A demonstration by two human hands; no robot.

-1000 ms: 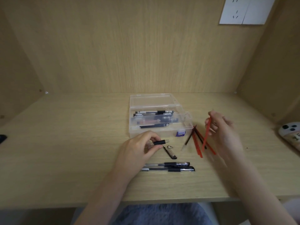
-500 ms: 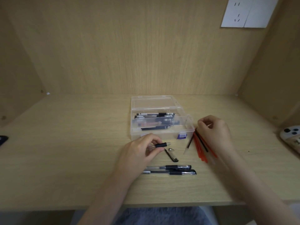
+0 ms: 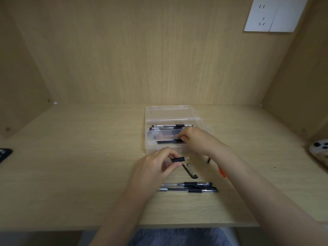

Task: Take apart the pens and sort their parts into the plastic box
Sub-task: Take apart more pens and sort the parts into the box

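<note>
The clear plastic box (image 3: 148, 132) stands open at the middle of the desk, with pens in its far compartment and black refills (image 3: 168, 141) in the middle one. My right hand (image 3: 198, 141) reaches over the box, its curled fingertips pinching the right end of a black refill. In front of the box, my left hand (image 3: 154, 169) pinches a clear pen barrel with a black grip (image 3: 177, 159). A black pen cap (image 3: 190, 172) and a small metal tip (image 3: 189, 164) lie just right of it. Two whole pens (image 3: 188, 187) lie nearer me.
Red refills (image 3: 221, 172) lie on the desk, mostly hidden under my right forearm. A dark phone (image 3: 4, 153) sits at the left edge and a white device (image 3: 319, 153) at the right edge. Wooden walls close in the back and sides.
My right hand left the red refill pile and moved left over the box to the black refills. My left hand has stayed in place with the barrel.
</note>
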